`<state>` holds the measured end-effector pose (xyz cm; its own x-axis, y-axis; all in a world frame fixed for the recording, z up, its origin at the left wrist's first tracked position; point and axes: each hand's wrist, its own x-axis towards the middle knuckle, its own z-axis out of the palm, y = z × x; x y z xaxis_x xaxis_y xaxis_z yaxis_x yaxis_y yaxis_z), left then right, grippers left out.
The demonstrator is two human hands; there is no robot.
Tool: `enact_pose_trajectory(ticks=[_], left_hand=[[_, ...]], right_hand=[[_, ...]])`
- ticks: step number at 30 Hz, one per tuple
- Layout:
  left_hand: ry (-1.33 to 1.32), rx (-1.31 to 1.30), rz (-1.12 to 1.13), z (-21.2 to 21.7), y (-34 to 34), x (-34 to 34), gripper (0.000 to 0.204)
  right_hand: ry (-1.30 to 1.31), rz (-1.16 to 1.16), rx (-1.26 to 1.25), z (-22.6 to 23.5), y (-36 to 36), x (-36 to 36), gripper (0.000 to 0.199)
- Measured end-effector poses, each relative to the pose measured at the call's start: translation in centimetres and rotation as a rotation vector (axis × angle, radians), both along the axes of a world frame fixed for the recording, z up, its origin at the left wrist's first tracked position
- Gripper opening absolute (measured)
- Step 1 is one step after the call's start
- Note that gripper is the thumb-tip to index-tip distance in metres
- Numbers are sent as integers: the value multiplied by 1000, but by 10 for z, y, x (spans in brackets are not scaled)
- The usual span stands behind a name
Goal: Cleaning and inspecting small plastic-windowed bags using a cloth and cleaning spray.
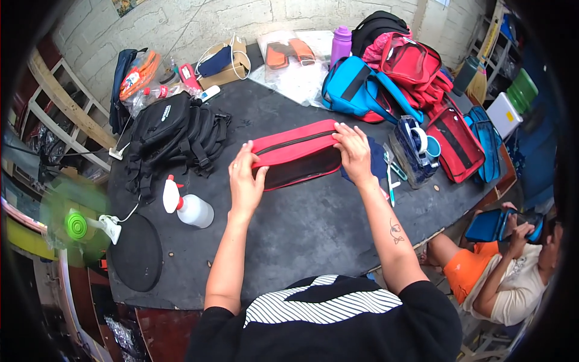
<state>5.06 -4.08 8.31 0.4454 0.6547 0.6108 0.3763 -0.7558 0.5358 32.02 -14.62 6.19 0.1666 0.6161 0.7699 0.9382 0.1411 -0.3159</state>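
Note:
Between my two hands is a red zippered pouch point(294, 142) with a black zipper along its top and a dark see-through side facing me. My left hand point(245, 181) grips its left end, thumb on the near side and fingers over the top. At the other end, my right hand point(356, 149) pinches the upper right corner. The pouch is held over the black table point(301, 235), tilted slightly up to the right. A white spray bottle point(192, 206) with a red-and-white nozzle stands left of my left forearm. Dark blue cloth point(377, 160) lies partly behind my right hand.
Black backpacks point(172, 136) lie at left, near a spinning green fan point(76, 225). Blue bags point(350, 90), red bags point(416, 60) and a purple bottle point(341, 45) crowd the back right. A clear case with tape rolls point(416, 151) sits at right. Another person point(506, 271) sits beyond the right edge holding a blue pouch.

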Motion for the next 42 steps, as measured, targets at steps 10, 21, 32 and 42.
enact_pose_trajectory(ticks=[10,21,32,42], left_hand=[[-403,-446,71,-80,18,-46,38],[-435,-511,-186,-58,18,4,80],[-631,-818,-406,-52,37,8,99],[-33,304,2,8,23,36,23]], right_hand=[[779,16,24,-55,-24,-1,47],[995,424,-92,-17,11,1,73],[1032,450,-162,-22,43,30,73],[-225,97,88,27,45,-51,32]])
